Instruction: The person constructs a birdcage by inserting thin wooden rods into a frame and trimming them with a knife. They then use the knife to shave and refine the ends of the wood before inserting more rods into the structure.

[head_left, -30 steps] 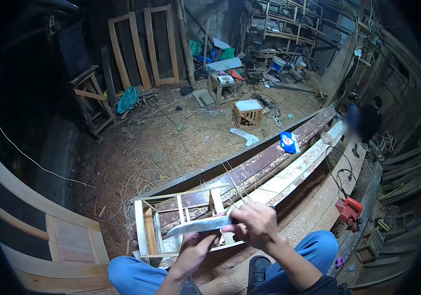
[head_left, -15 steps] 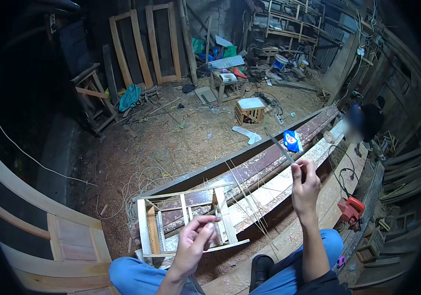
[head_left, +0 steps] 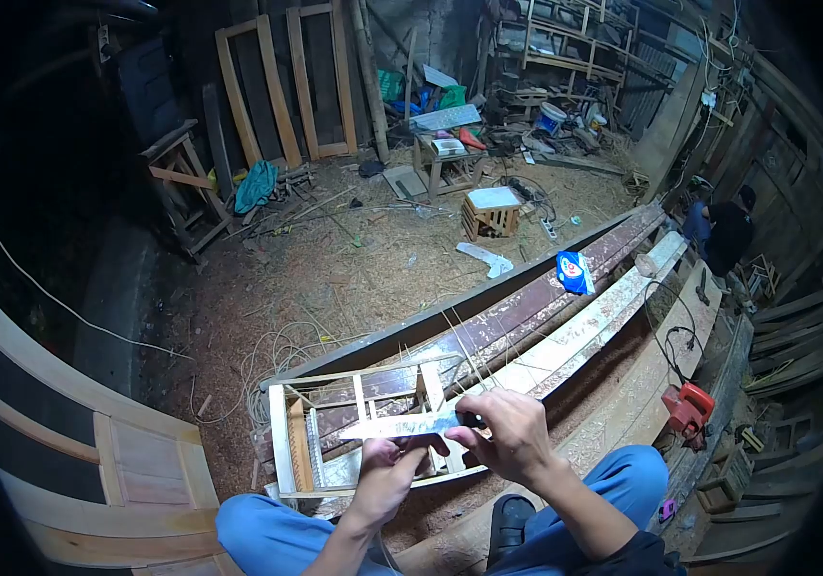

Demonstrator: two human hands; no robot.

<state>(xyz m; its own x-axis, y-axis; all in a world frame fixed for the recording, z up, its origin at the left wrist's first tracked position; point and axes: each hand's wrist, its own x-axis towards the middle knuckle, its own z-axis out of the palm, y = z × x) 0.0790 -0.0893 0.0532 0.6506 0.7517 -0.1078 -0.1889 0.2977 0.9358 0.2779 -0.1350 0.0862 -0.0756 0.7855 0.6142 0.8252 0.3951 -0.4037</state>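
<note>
My right hand point(head_left: 512, 434) is closed round the dark handle of a knife point(head_left: 397, 426). The knife's broad, shiny blade points left and lies across the top of my left hand point(head_left: 385, 488). My left hand has its fingers curled just under the blade; whatever they pinch, if anything, is hidden. Behind both hands stands a small wooden frame point(head_left: 282, 444) with crosspieces, its right part covered by my hands. Thin sticks point(head_left: 469, 346) lean over the planks beyond it.
A blue packet point(head_left: 574, 274) lies on long planks point(head_left: 589, 331). A red power tool point(head_left: 688, 408) sits to the right. At left is a wooden panel point(head_left: 147, 470). A slatted crate point(head_left: 490, 216) stands on the shaving-strewn floor. Another person point(head_left: 726, 235) crouches at far right.
My right hand has come down and left with the knife, turning the blade from upright to nearly level over my left hand. The other person's head has shifted up.
</note>
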